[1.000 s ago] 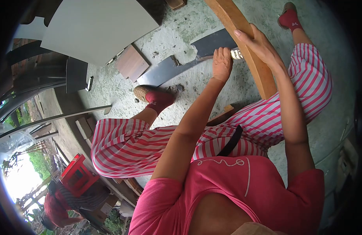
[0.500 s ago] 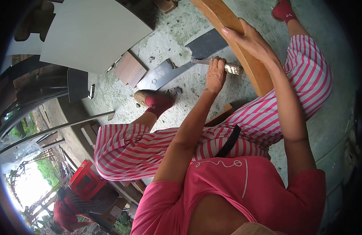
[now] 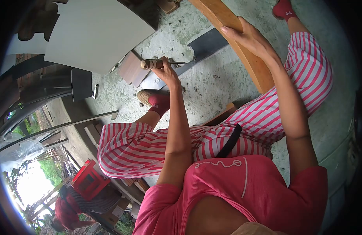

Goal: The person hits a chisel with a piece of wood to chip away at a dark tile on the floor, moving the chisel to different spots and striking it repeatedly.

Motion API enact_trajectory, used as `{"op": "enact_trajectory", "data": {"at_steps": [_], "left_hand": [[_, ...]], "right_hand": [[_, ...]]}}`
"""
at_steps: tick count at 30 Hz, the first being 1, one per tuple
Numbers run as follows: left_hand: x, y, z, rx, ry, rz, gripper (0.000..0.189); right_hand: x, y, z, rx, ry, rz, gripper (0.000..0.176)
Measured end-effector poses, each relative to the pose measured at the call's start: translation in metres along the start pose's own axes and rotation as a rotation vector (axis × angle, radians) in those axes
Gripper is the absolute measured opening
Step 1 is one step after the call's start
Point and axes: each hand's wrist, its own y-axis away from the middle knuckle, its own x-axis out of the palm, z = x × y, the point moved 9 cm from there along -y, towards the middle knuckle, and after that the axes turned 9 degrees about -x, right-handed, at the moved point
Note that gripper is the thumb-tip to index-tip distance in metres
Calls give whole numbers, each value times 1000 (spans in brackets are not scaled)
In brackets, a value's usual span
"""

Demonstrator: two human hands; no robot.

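Observation:
My left hand [image 3: 168, 75] is closed round a tool with a wrapped, light-coloured handle [image 3: 148, 64] and a thin dark metal shaft [image 3: 177, 62]. The handle end points left and the shaft points right, above the floor. My right hand [image 3: 251, 39] grips the edge of a long wooden beam [image 3: 224, 33], thumb on its near face and fingers partly hidden behind. The beam slants from the top edge down to my striped trouser leg. Beneath it on the floor lies a dark flat strip [image 3: 206, 46].
A large pale panel [image 3: 96, 33] lies at upper left, with a wood-grain board [image 3: 132, 69] beside it. A red box [image 3: 89, 180] stands lower left near another person [image 3: 67, 209] bending down. A metal bar [image 3: 59, 127] crosses at left. Small debris dots the concrete floor.
My left hand has moved left and turned over, so the tool's handle now points left instead of right. My right hand stays on the wooden beam.

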Motion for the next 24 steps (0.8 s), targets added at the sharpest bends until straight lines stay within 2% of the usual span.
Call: {"op": "enact_trajectory", "data": {"at_steps": [3, 5, 7, 9, 15, 21, 24], "left_hand": [[7, 2, -3, -39, 52, -41, 35], [35, 0, -7, 16, -75, 173, 28], [50, 6, -6, -54, -295, 232, 22], [66, 15, -8, -29, -302, 313, 18], [77, 16, 10, 5, -434, 382, 21], [100, 11, 10, -75, -567, 524, 21], [113, 8, 16, 28, -687, 632, 24]], "right_hand": [[8, -1, -2, 14, 37, 42, 92], [11, -2, -5, -8, 42, 41, 91], [12, -3, -7, -30, 39, 42, 90], [12, -4, -7, -55, 16, 31, 89], [10, -4, -8, -66, 2, 16, 88], [10, -1, -1, -16, -6, 68, 86], [13, -3, -6, -24, -15, 62, 85]]}}
